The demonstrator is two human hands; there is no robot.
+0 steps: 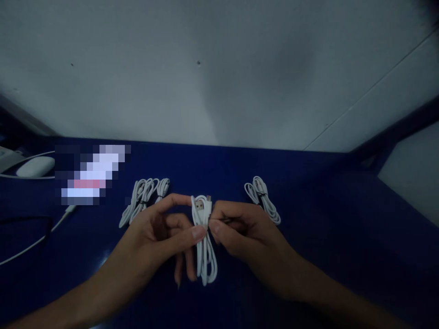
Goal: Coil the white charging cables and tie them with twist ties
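Observation:
A folded white USB cable (206,260) is held upright in the middle, its metal USB plug (200,205) and a smaller connector (209,199) showing at the top. My left hand (168,233) is closed on it, thumb in front at the middle of the bundle and index finger near the top. Against its right side, my right hand (240,228) pinches a thin black tie (226,220) between thumb and index finger. How far the tie goes around the cable is hidden by the fingers.
Bundled white cables with black ties (140,201) lie behind my left hand, and another bundle (263,199) behind my right. A blurred-out bright device (98,176) with a white cord (37,246) and a white mouse-shaped object (36,167) are on the left of the blue table (212,169). A pale wall (154,82) rises behind.

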